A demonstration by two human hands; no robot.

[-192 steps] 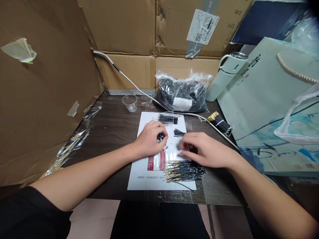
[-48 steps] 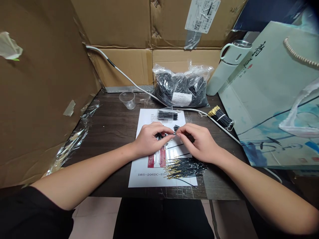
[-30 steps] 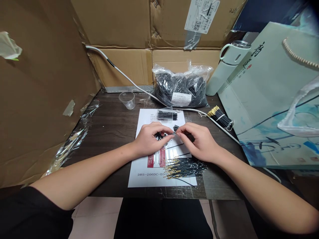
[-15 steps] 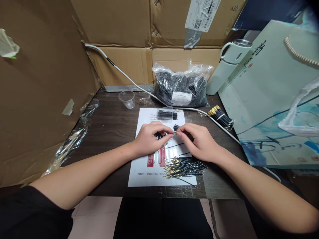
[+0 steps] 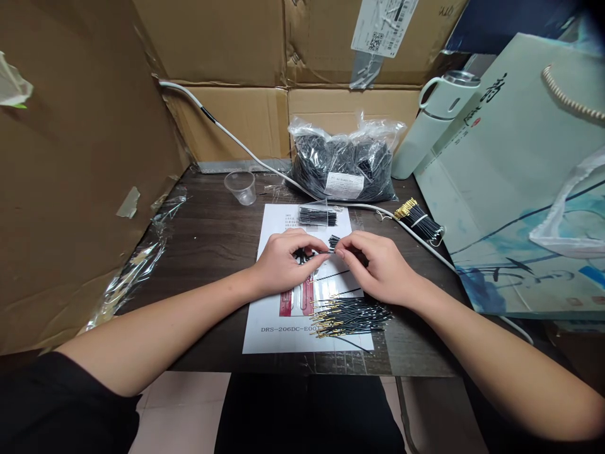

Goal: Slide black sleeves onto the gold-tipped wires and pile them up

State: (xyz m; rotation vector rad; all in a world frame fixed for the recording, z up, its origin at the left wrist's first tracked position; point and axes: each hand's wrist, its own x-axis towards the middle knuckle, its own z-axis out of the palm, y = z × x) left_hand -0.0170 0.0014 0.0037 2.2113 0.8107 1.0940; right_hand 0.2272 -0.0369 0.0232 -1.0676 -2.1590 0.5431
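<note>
Pinching one wire (image 5: 331, 251) over sheet (image 5: 274, 328).
Left hand (image 5: 283, 261), right hand (image 5: 378, 268) both closed on it, fingertips nearly meeting; pile (image 5: 352, 317) just beside.

A sheet of paper (image 5: 278, 328) lay at the middle of the bench (image 5: 208, 246). On its near right part lay a pile of wires (image 5: 352, 317). Behind the sheet sat a bag of wires (image 5: 343, 167), a cup (image 5: 240, 186) to its left, a flask (image 5: 432, 129) to its right. Both hands met over the sheet.
</note>
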